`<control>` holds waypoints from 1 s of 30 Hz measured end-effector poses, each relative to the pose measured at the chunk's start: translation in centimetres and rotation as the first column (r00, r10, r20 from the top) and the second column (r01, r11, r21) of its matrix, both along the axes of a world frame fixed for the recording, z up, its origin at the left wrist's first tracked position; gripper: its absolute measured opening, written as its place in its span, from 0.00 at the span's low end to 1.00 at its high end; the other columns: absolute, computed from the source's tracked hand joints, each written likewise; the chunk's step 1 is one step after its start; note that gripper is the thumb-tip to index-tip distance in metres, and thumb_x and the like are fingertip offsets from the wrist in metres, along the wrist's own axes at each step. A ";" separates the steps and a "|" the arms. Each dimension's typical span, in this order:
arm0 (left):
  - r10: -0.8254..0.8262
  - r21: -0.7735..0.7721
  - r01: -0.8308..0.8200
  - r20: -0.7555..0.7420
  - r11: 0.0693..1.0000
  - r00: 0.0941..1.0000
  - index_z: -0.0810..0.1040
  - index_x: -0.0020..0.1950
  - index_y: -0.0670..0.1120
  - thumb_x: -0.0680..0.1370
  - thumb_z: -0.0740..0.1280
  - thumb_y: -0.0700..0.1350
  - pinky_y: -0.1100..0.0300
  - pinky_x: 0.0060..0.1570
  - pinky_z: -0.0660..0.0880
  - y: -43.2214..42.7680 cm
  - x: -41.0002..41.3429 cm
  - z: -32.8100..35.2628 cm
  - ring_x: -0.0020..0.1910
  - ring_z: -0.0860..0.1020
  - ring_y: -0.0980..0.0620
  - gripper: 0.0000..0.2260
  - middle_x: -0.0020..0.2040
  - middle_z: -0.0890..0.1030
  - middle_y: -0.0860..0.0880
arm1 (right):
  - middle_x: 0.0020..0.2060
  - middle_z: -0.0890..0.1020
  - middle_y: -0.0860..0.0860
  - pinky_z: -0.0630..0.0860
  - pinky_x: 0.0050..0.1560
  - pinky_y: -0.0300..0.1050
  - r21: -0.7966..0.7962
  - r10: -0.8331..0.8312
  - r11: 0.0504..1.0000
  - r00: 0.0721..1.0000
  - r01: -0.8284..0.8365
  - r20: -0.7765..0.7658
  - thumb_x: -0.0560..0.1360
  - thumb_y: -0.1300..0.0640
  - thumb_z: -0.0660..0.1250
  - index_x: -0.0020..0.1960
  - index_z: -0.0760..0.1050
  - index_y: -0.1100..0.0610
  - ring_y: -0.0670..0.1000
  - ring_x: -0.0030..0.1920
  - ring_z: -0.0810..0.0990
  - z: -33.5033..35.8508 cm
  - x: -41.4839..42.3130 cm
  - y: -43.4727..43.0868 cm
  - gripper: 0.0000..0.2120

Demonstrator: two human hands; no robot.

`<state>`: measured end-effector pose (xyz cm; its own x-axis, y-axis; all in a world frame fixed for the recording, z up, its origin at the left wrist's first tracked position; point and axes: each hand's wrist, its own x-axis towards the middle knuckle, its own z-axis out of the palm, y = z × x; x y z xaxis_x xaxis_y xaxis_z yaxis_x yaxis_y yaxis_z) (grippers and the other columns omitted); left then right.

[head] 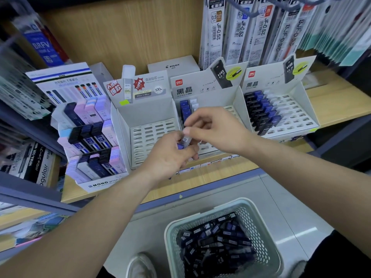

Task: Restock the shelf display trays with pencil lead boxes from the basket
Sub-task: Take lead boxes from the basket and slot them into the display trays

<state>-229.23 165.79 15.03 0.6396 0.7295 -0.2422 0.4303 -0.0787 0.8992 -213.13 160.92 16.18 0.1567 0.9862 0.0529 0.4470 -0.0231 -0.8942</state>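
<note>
Both hands meet at the centre of the frame, just in front of the middle display tray. The left hand is curled into a loose fist around a blue lead box, and a clear lead box stands up out of its grip. The right hand appears to pinch the upper end of that clear box between thumb and forefinger, its other fingers bent and loose.

The clear box's long axis runs nearly upright, leaning slightly right. The tray's slots lie directly beyond it, toward the top of the frame, and the right hand is the nearer one.

That middle tray holds only a short column of blue boxes with some white ones beside it, at its back left. The left tray shows only bare slots. The right tray carries rows of black, blue and white boxes across its left half. The basket, at the bottom of the frame, is piled with dark boxes.
</note>
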 end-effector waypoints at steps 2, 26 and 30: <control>-0.012 0.015 0.012 0.000 1.000 1.000 0.77 0.46 0.50 0.80 0.69 0.42 0.63 0.23 0.67 -0.2 0.4 0.0 0.24 0.69 0.54 0.05 0.36 0.83 0.49 | 0.35 0.83 0.50 0.79 0.40 0.39 -0.024 0.007 1.000 0.999 -0.007 -0.033 0.74 0.60 0.75 0.50 0.81 0.57 0.46 0.35 0.81 -0.1 0.1 -0.3 0.07; -0.091 -0.039 0.093 0.048 0.995 0.995 0.79 0.52 0.48 0.79 0.69 0.40 0.61 0.28 0.67 -4.2 7.2 0.7 0.28 0.70 0.51 0.05 0.37 0.84 0.48 | 0.42 0.84 0.55 0.83 0.45 0.48 -0.011 -0.328 0.940 0.896 0.341 -0.299 0.71 0.68 0.76 0.48 0.81 0.56 0.51 0.40 0.83 2.7 10.0 -9.0 0.11; -0.121 -0.075 0.122 0.007 0.990 0.993 0.77 0.54 0.48 0.78 0.62 0.35 0.59 0.30 0.67 -4.9 8.7 0.6 0.30 0.70 0.49 0.11 0.37 0.84 0.49 | 0.41 0.84 0.50 0.81 0.43 0.41 0.065 -0.430 0.890 0.879 0.451 -0.205 0.72 0.67 0.75 0.48 0.82 0.55 0.48 0.40 0.82 2.8 12.7 -11.3 0.09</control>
<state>-220.57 160.91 15.63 0.7229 0.6262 -0.2919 0.4198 -0.0625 0.9055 -200.40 149.58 19.00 0.5903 0.8028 0.0837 0.2449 -0.0793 -0.9663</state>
